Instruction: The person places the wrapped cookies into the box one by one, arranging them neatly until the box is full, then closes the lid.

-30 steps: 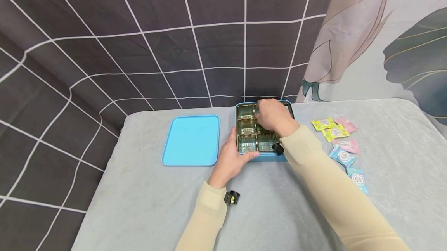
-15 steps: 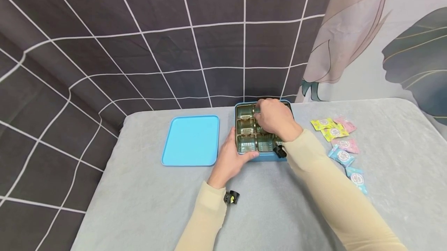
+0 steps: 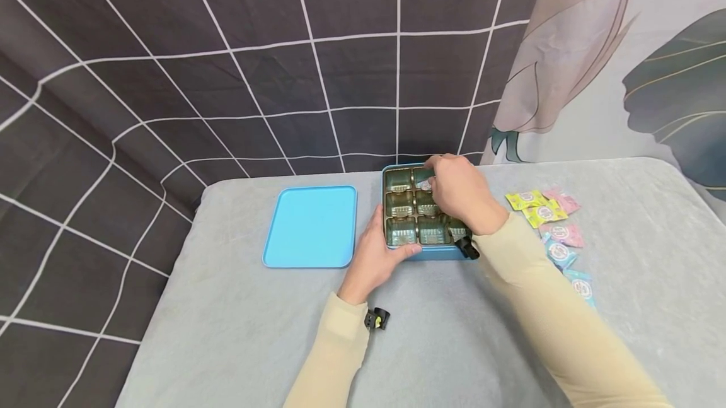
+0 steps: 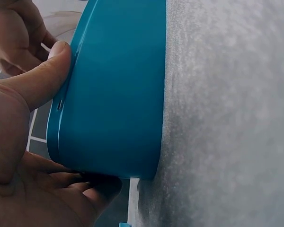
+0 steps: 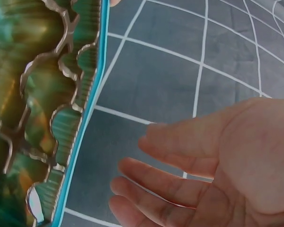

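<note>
A blue square box (image 3: 437, 255) with a gold-green divided tray (image 3: 399, 205) stands at the table's back edge. My left hand (image 3: 371, 260) grips its front left corner, thumb on the rim and fingers along the left side. In the left wrist view the thumb presses the box (image 4: 113, 90) near its upper edge. Over the tray's back right part is my right hand (image 3: 462, 190). The right wrist view shows this hand (image 5: 189, 165) with fingers apart and nothing between them. A small pale piece (image 3: 424, 185) lies in the back middle compartment, partly hidden.
A flat blue lid (image 3: 309, 227) lies left of the box. Several wrapped candies, among them a yellow candy (image 3: 544, 213), a pink candy (image 3: 563, 235) and a blue candy (image 3: 580, 286), lie to the right. A dark gridded cloth (image 3: 351, 74) hangs close behind the table.
My right hand has moved a little right and back, uncovering the back middle compartment with the pale piece. My left hand, the box and the lid stay in place.
</note>
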Action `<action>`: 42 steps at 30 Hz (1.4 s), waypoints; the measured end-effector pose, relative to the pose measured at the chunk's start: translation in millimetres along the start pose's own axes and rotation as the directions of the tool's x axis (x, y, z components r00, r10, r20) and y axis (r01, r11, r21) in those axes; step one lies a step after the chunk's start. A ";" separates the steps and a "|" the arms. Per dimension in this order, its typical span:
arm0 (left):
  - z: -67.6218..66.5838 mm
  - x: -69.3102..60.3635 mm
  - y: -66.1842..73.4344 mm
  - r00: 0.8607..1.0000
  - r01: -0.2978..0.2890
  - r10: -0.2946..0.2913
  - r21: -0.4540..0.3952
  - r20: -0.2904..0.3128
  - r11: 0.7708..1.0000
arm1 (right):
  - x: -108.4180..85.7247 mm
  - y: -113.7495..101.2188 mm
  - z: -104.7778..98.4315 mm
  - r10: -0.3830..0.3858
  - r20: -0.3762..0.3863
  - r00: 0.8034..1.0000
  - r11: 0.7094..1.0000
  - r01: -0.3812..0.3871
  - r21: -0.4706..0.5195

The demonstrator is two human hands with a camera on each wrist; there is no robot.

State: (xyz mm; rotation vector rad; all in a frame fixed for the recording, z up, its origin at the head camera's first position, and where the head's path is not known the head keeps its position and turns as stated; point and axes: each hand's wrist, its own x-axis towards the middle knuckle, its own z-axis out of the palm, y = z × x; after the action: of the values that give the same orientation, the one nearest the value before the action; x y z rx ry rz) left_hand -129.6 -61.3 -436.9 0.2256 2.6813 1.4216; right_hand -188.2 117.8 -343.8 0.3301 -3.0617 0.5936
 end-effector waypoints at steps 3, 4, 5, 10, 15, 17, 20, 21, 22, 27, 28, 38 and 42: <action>0.2 0.3 0.2 1.000 0.000 0.000 0.006 -0.001 1.000 | -2.9 3.5 -2.6 -0.015 -0.014 1.000 1.000 0.015 -0.008; 0.3 0.4 0.1 1.000 0.002 -0.002 0.008 -0.001 1.000 | -3.7 4.3 -3.3 -0.017 -0.015 1.000 1.000 0.017 -0.007; 0.4 0.4 0.1 1.000 0.003 -0.003 0.008 -0.002 1.000 | -4.4 5.0 -4.0 -0.018 -0.018 1.000 1.000 0.018 -0.006; 0.7 0.2 0.3 1.000 0.008 -0.008 0.005 0.001 1.000 | -9.0 7.9 -6.8 -0.025 -0.038 0.999 1.000 0.025 0.004; 0.6 0.3 0.9 1.000 0.013 -0.013 0.004 0.003 1.000 | -16.0 9.6 -9.9 -0.024 -0.068 0.997 1.000 0.025 0.011; 0.4 0.5 0.8 1.000 0.015 -0.015 0.003 0.002 1.000 | -19.6 10.0 -11.6 -0.025 -0.077 0.997 1.000 0.026 0.014; 0.2 0.7 0.6 1.000 0.017 -0.017 0.003 0.002 1.000 | -24.6 11.4 -14.2 -0.034 -0.089 0.995 0.999 0.036 0.014; 0.3 0.8 0.5 1.000 0.018 -0.018 0.004 0.003 1.000 | -26.3 11.9 -15.1 -0.036 -0.090 0.995 0.999 0.037 0.013; 0.2 0.7 0.3 1.000 0.019 -0.019 0.006 0.003 1.000 | -27.7 12.5 -15.8 -0.038 -0.090 0.995 0.999 0.039 0.010; 0.4 0.3 0.3 1.000 0.025 -0.026 0.013 0.004 1.000 | -34.9 15.0 -18.2 -0.031 -0.093 0.995 1.000 0.031 0.004; 0.4 0.1 0.3 1.000 0.027 -0.027 0.013 0.004 1.000 | -36.4 15.7 -18.4 -0.033 -0.100 0.994 0.999 0.034 0.006; 0.7 -1.0 0.4 0.999 0.033 -0.034 0.024 0.009 0.999 | -52.5 28.8 -19.5 -0.058 -0.161 0.985 0.998 0.062 0.020; 0.3 -0.9 0.8 0.999 0.035 -0.035 0.021 0.008 0.999 | -56.9 34.4 -20.8 -0.056 -0.162 0.985 0.998 0.058 0.010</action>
State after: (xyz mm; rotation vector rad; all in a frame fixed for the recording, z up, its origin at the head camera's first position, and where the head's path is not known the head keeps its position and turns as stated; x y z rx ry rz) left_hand -128.6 -60.8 -436.5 0.1846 2.6806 1.3808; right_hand -140.3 168.3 -339.8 0.3500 -2.8840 0.6080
